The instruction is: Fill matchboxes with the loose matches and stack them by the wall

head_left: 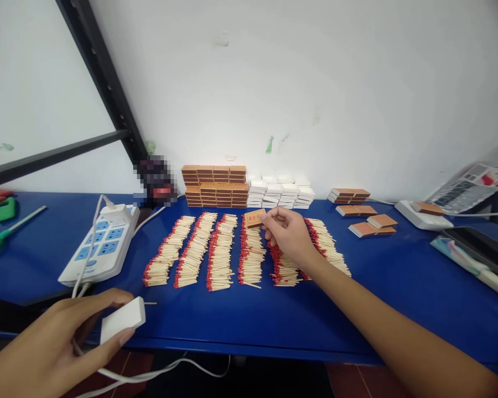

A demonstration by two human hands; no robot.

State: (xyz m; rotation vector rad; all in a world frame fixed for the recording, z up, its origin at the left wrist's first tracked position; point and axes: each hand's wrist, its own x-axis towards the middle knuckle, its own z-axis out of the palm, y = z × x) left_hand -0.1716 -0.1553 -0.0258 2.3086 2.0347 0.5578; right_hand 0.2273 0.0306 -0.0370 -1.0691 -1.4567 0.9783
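Observation:
My left hand (72, 331) is at the near left edge of the blue table (398, 287), fingers closed round a small white matchbox tray (122, 319). My right hand (288, 232) reaches over the rows of red-tipped matches (219, 251) and pinches an orange matchbox sleeve (255, 218) between thumb and fingers, above the middle rows. A single loose match (150, 303) lies just beside the white tray.
Stacks of orange matchbox sleeves (216, 187) and white trays (280, 192) stand against the wall. More orange boxes (359, 210) lie to the right. A white power strip (102, 243) with cables sits left, green-handled scissors (0, 235) farther left, a black shelf frame (108, 94) behind.

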